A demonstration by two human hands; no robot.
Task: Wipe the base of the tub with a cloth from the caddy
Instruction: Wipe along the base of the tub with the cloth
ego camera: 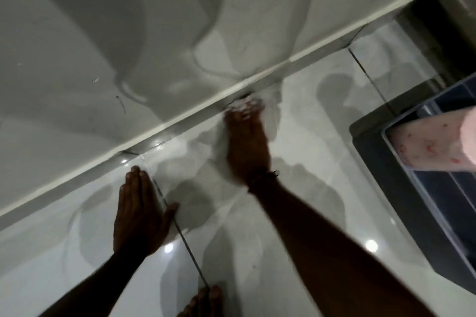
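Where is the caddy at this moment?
In the head view, the caddy stands on the tiled floor at the right edge of the frame, to the right of the right hand, with a pink spotted cloth inside.

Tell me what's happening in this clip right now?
A person crouches on the tiled floor beside the tub. The right hand reaches to the seam at the tub's base, blurred, over something pale that may be a cloth. The left hand lies flat on the floor. A dark caddy sits at right.
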